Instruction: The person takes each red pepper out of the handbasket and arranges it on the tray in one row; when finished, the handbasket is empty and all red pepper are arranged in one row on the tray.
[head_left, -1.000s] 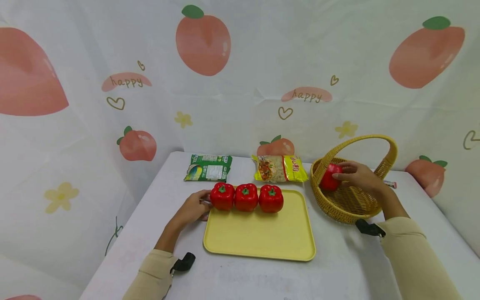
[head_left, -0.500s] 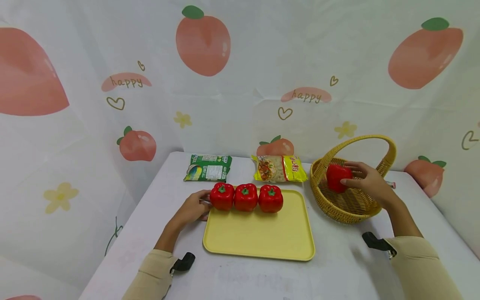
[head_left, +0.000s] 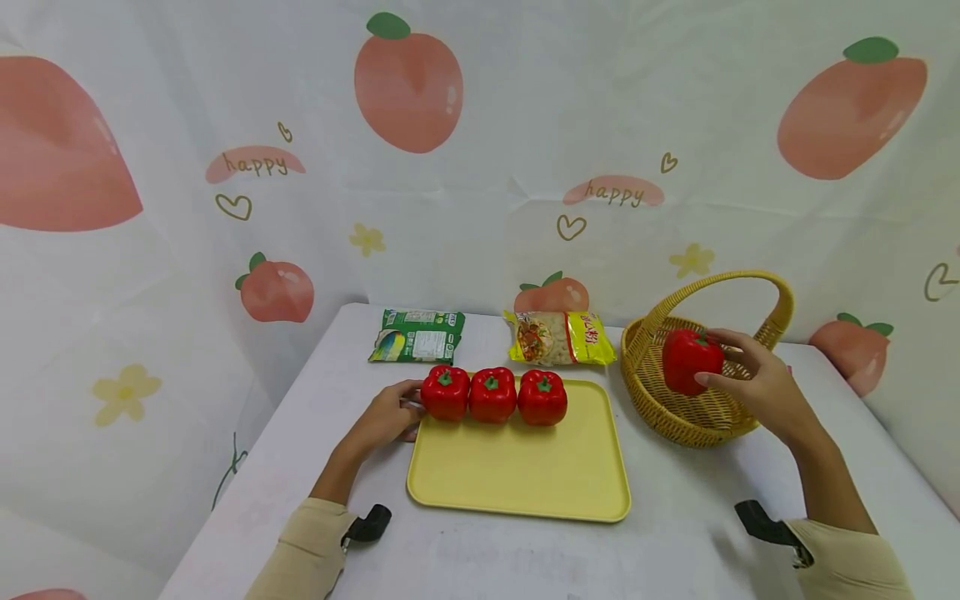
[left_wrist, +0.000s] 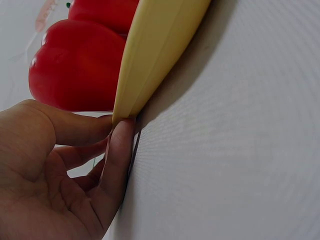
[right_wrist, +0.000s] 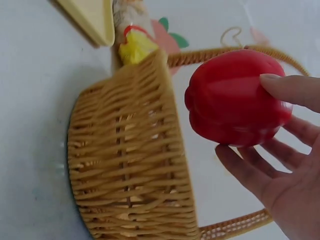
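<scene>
My right hand [head_left: 772, 392] holds a red bell pepper [head_left: 690, 362] between thumb and fingers. In the right wrist view the pepper [right_wrist: 235, 97] is raised above the rim of the wicker basket [right_wrist: 132, 165], beside its arched handle. At the left, my left hand [head_left: 386, 414] pinches the rim of the yellow tray [head_left: 517, 475] at its far left corner. The left wrist view has the thumb and a finger [left_wrist: 122, 142] meeting on the tray's edge [left_wrist: 150, 55]. Three more red bell peppers [head_left: 492, 396] stand in a row along the tray's far side.
Behind the tray lie a green packet [head_left: 417, 336] and a yellow-and-clear food bag [head_left: 562, 337]. The wicker basket [head_left: 675, 429] stands at the right of the white table [head_left: 480, 554]. A printed cloth [head_left: 480, 200] hangs behind everything.
The right hand has drawn the bell pepper from the basket's left inner side rightward and up, toward the person. The left hand and the tray have stayed put.
</scene>
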